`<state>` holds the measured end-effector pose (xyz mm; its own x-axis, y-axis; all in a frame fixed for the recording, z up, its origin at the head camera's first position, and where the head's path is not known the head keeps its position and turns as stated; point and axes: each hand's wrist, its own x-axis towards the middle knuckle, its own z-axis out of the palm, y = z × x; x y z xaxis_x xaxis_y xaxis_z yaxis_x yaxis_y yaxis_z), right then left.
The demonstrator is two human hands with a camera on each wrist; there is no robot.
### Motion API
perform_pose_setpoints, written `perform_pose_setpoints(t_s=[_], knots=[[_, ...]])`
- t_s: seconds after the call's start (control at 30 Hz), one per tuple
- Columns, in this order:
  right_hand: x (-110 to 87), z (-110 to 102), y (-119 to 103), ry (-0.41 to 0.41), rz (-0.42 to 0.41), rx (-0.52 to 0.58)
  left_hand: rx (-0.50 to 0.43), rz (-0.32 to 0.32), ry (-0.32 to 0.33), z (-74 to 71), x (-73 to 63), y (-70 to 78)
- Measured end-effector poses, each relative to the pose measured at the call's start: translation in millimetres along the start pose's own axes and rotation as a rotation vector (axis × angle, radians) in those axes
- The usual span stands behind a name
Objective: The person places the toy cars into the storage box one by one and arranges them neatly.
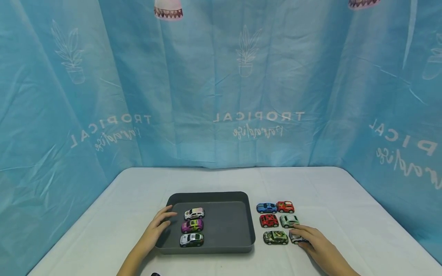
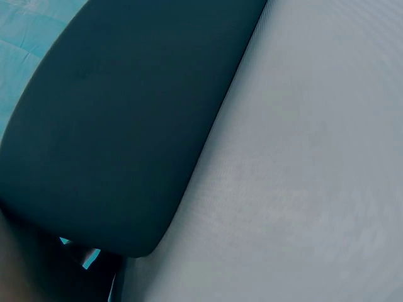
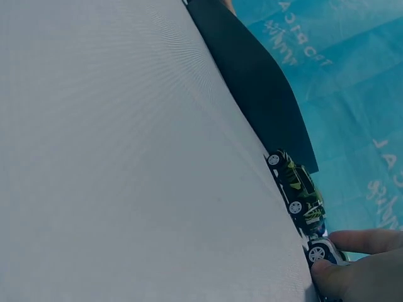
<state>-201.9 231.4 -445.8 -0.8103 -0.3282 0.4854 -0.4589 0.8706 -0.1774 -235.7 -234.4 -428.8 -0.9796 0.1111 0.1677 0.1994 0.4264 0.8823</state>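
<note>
My left hand (image 1: 152,234) rests at the left side of a dark grey tray (image 1: 221,250), its fingers loosely extended over the rim. In the left wrist view the tray's outer wall (image 2: 126,126) hides most of that hand. Inside the tray stand a white toy car (image 1: 194,213), a purple one (image 1: 192,226) and a white-and-green one (image 1: 191,240). Right of the tray, my right hand (image 1: 319,245) pinches a silver-white toy car (image 1: 296,238) between thumb and fingers, partly covering it. The right wrist view shows its wheel (image 3: 317,253) at table level, behind a green camouflage car (image 3: 296,185).
Near the right hand are a mint car (image 1: 289,220), a camouflage car (image 1: 275,237), a red spotted car (image 1: 269,220), a blue car (image 1: 266,207) and another red car (image 1: 285,207). A white cloth (image 1: 310,184) covers the table; blue curtains (image 1: 228,145) surround it.
</note>
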Motion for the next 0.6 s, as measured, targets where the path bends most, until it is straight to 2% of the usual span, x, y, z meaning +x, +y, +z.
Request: perform_pose_setpoints(t_s=[0.1, 0.2, 0.47, 0.6], knots=[[1.0, -2.7, -1.8, -0.074, 0.074, 0.012, 0.002, 0.003, -0.006, -0.5, -0.5, -1.1], [1.5, -4.5, -2.9, -0.098, 0.104, 0.007, 0.011, 0.015, -0.007, -0.8, -0.2, -1.6], [2.6, -6.4, -3.3, -0.097, 0.106, 0.002, 0.012, 0.018, -0.003, 0.1, 0.1, -1.8], [2.3, -5.4, -3.3, -0.036, 0.062, 0.003, 0.013, 0.019, 0.000, 0.7, 0.0, -2.3]])
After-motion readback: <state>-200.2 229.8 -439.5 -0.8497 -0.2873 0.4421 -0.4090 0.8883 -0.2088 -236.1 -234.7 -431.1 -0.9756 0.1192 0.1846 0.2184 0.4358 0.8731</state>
